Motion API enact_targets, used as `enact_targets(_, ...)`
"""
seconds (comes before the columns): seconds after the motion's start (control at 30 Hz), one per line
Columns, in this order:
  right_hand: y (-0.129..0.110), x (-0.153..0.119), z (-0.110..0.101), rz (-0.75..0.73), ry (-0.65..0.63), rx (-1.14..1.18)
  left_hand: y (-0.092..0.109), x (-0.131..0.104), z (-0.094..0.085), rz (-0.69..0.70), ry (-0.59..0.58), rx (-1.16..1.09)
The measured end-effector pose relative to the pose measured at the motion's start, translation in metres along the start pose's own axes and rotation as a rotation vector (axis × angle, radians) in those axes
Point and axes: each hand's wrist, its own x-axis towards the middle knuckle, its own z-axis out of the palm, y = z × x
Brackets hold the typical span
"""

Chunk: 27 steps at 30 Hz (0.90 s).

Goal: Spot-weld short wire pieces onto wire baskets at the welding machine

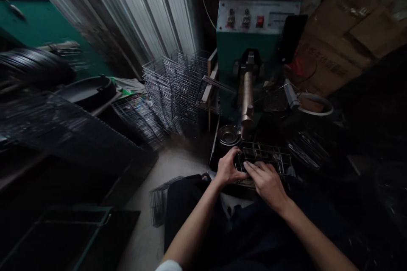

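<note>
A small wire basket (278,156) rests in front of me, just below the copper-coloured arm (247,97) of a green machine. My left hand (229,168) grips the basket's left end, thumb and fingers on either side of its wires. Over the basket's near side lies my right hand (265,180), its fingers together and pointing left, touching the wires. Whether its fingertips pinch a wire is too dark to tell. Behind my left hand sits a round metal dish (229,134).
Tall stacks of wire panels (174,93) stand left of the machine (227,61). A white-rimmed bucket (326,108) and cardboard boxes (337,46) are at the right. More wire panels (157,205) lean beside my left leg. A dark round pan (89,89) is at the left.
</note>
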Motion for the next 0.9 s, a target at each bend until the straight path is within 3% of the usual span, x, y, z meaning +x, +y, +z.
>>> enact_targets(0.27, 0.006, -0.002, 0.008, 0.048, 0.092, 0.178, -0.009, 0.000, 0.006, 0.031, 0.025, -0.049)
enact_targets(0.47, 0.011, 0.004, 0.015, 0.062, 0.090, 0.283, -0.014, 0.009, 0.008, 0.061, 0.034, -0.061)
enact_targets(0.67, 0.010, 0.007, 0.009, 0.054, 0.107, 0.313, -0.013, 0.008, 0.009, 0.049, 0.044, -0.059)
enact_targets(0.9, 0.024, 0.025, 0.015, 0.070, 0.117, 0.288, -0.013, 0.026, 0.007, 0.003, 0.062, -0.101)
